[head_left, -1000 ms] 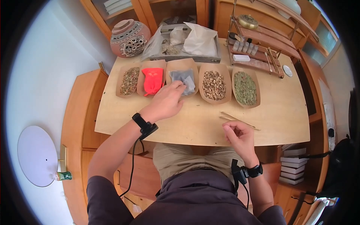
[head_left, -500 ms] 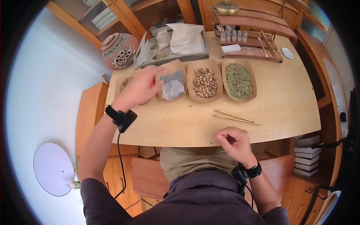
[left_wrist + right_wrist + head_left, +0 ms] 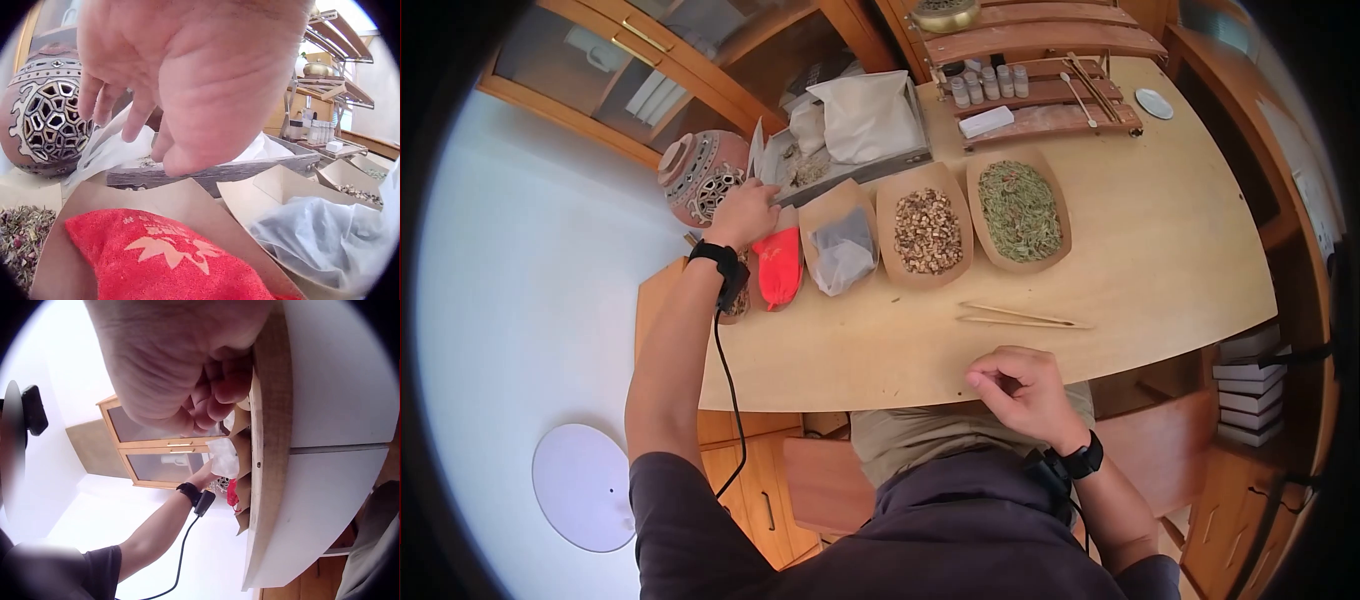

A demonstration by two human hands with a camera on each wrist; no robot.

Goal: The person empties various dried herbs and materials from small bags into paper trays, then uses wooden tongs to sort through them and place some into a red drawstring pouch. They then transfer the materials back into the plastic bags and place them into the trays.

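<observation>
Left grip (image 3: pixel 742 215): fingers loosely apart, holding nothing visible. Red pouch (image 3: pixel 780 272), left of frame centre, lies just below-right, long axis towards near bench (image 3: pixel 850 350) edge. Right hand (image 3: pixel 1022 395), loosely curled, farther off, lower right.

**Wooden rack and patterned pot hold the background**

And there's the wooden rack (image 3: pixel 1050 16), a brass bowl (image 3: pixel 945 13) up on it, small bottles (image 3: pixel 990 86) lined up lower down, a white box (image 3: pixel 986 122) right in front! A pale round dish (image 3: pixel 1154 103) lies near the rack. Across on the left, the patterned pot (image 3: pixel 703 165) stands near glass-doored cabinets (image 3: pixel 585 60); low on the right, white boxes (image 3: pixel 1250 390) are stacked.
</observation>
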